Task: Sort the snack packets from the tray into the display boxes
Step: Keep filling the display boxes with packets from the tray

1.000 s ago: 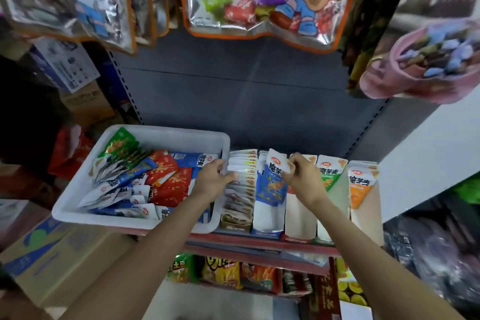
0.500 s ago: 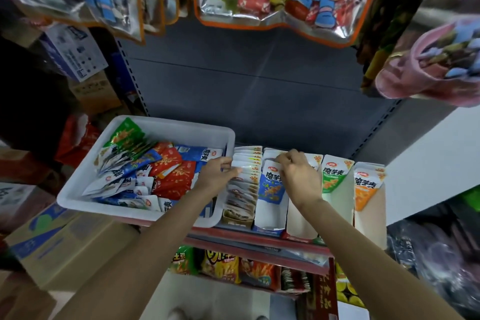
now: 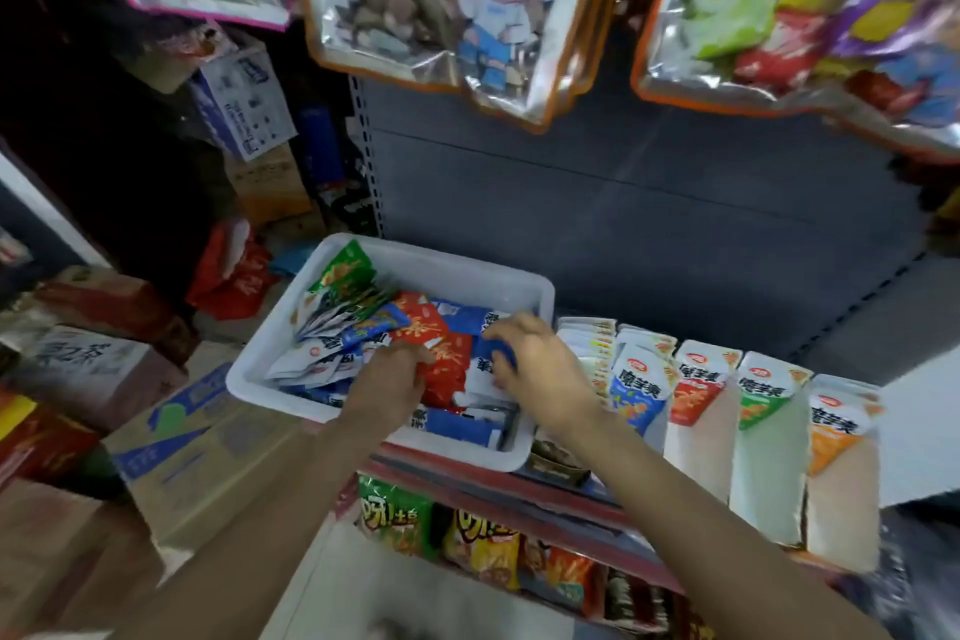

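Head view shows both hands down in the white tray point(image 3: 270, 359), which sits on the shelf point(image 3: 519, 489) at about 9 o'clock from the display boxes. Left hand point(image 3: 387, 379) has its fingers curled onto a red packet point(image 3: 449, 364) near the tray's middle, grasping it. Right hand point(image 3: 540, 369) lies at 3 o'clock from the left, just beside it, fingers bent around a blue packet point(image 3: 493, 353) and pinching it. More packets point(image 3: 343, 322) (green, blue, white, red) are heaped toward 10 o'clock in the tray. Five boxes stand in a row touching one another: a packed white one point(image 3: 587, 343) against the tray, then blue point(image 3: 636, 390), red point(image 3: 696, 387), green point(image 3: 761, 395) and orange point(image 3: 836, 431). Large snack bags point(image 3: 457, 0) hang at 12 o'clock.
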